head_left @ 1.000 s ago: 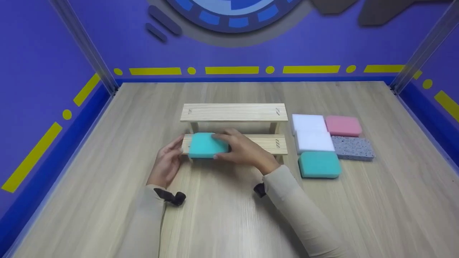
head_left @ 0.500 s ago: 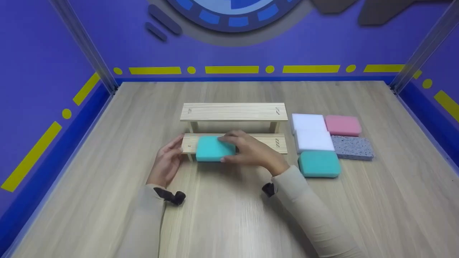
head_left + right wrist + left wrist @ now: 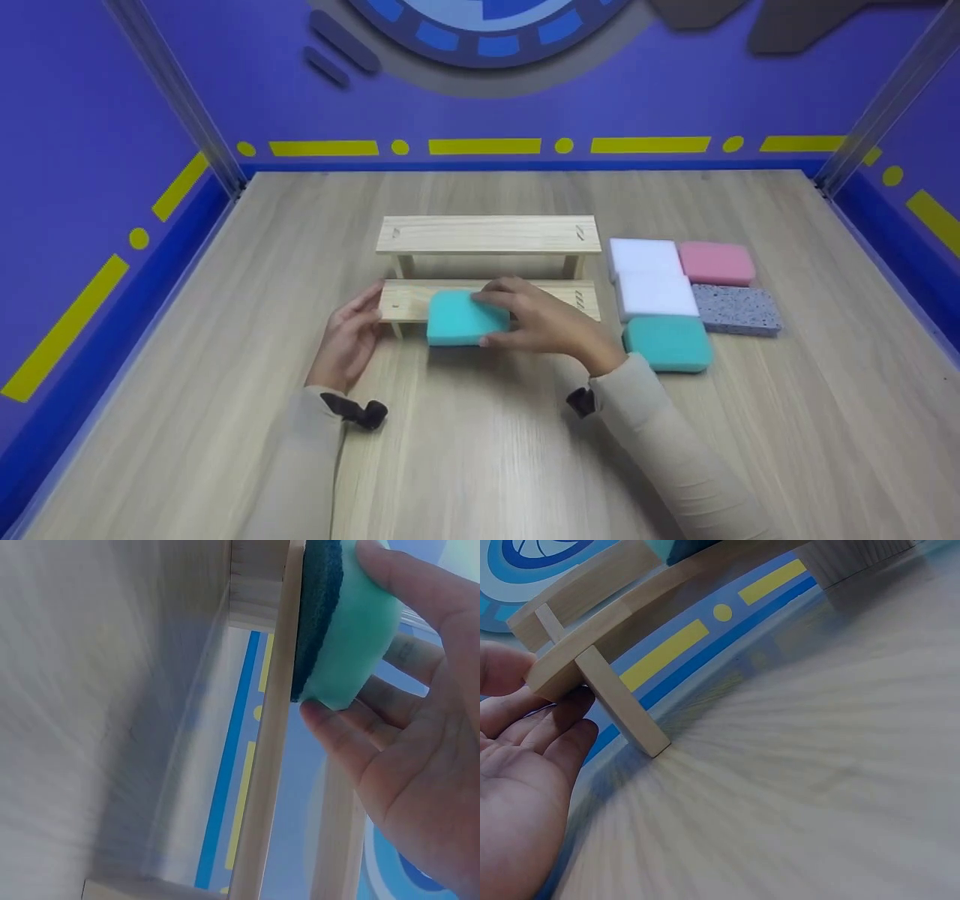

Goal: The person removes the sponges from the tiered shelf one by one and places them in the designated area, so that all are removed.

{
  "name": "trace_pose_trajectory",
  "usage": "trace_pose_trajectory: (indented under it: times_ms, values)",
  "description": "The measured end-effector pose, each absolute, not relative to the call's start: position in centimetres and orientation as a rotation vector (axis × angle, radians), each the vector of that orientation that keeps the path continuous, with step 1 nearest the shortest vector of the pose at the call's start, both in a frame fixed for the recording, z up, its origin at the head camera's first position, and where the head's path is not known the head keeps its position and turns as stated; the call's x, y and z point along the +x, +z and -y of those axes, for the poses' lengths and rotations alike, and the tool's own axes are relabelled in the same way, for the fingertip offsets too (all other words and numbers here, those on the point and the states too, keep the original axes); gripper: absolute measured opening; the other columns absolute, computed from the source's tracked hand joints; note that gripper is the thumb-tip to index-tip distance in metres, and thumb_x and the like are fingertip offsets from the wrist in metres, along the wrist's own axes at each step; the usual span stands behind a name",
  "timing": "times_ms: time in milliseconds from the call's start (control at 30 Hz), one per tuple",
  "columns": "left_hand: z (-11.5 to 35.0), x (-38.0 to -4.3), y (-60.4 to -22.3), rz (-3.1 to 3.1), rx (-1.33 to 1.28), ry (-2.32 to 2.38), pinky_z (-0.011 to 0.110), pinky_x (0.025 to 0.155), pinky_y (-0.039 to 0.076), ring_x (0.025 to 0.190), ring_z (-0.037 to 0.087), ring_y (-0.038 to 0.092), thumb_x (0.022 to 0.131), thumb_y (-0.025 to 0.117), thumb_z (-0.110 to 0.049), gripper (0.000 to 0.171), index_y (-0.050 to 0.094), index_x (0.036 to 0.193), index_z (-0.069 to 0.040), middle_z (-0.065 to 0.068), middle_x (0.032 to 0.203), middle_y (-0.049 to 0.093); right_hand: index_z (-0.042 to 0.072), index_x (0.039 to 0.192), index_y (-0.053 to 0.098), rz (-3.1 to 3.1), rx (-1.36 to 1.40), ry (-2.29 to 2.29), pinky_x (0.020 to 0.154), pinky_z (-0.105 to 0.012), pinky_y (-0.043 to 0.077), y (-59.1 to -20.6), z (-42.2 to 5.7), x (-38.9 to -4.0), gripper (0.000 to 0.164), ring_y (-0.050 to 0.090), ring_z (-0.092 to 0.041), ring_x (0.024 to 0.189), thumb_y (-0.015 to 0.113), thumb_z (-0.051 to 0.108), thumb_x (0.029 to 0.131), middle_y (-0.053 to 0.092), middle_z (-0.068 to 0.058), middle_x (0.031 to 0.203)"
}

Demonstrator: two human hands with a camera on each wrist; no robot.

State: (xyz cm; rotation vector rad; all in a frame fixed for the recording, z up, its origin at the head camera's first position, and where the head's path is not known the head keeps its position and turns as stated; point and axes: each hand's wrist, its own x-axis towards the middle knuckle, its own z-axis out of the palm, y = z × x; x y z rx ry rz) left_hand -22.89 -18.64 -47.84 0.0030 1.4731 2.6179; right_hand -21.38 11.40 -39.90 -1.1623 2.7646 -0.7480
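A turquoise sponge (image 3: 459, 321) with a dark scouring layer underneath sits flat against the top of the front wooden shelf (image 3: 403, 301), left of its middle and jutting past the front edge. My right hand (image 3: 546, 328) holds it from the right, thumb at the front and fingers at the back. The right wrist view shows the sponge's dark layer (image 3: 319, 615) against the board, with the right hand (image 3: 424, 757) around its green side. My left hand (image 3: 346, 337) grips the shelf's left end; the left wrist view shows its thumb (image 3: 502, 669) at the board's end and fingers below.
A higher rear shelf (image 3: 487, 234) stands behind the front one. To the right lie two white sponges (image 3: 656, 294), a pink sponge (image 3: 718, 264), a speckled grey sponge (image 3: 736, 309) and another turquoise sponge (image 3: 669, 345). Blue walls (image 3: 480, 120) enclose the wooden table (image 3: 480, 457).
My right hand and the turquoise sponge have shifted to the right and slightly toward me along the front shelf. The left hand stays at the shelf's left end.
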Motion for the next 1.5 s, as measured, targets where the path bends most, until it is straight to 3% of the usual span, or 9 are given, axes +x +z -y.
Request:
trace_pose_trajectory:
  times_ms: [567, 833, 1500]
  values:
    - [18.6, -22.8, -47.8, -1.495, 0.047, 2.619, 0.029, 0.117, 0.026, 0.147, 0.026, 0.019, 0.091, 0.035, 0.014, 0.059, 0.019, 0.147, 0.011, 0.021, 0.158, 0.018, 0.011, 0.137, 0.053, -2.780, -1.189, -0.732, 0.106, -0.041, 0.043, -40.2, -13.7, -20.8, 0.060, 0.048, -0.025, 0.127, 0.071, 0.035, 0.086, 0.051, -0.010, 0.136]
    - [18.6, -22.9, -47.8, -1.504, 0.042, 2.608, 0.034, 0.120, 0.019, 0.148, 0.025, 0.016, 0.092, 0.036, 0.014, 0.059, 0.018, 0.148, 0.010, 0.020, 0.159, 0.016, 0.012, 0.139, 0.051, -2.753, -1.184, -0.717, 0.109, -0.040, 0.042, -40.2, -14.9, -20.7, 0.061, 0.047, -0.024, 0.128, 0.070, 0.035, 0.086, 0.049, -0.008, 0.138]
    - [18.6, -22.9, -47.9, -1.501, 0.053, 2.614, 0.032, 0.119, 0.022, 0.148, 0.026, 0.017, 0.090, 0.035, 0.015, 0.059, 0.020, 0.147, 0.011, 0.021, 0.159, 0.017, 0.014, 0.139, 0.052, -2.766, -1.141, -0.728, 0.108, -0.043, 0.042, -39.8, -17.8, -19.8, 0.061, 0.046, -0.024, 0.129, 0.072, 0.034, 0.085, 0.048, -0.008, 0.140]
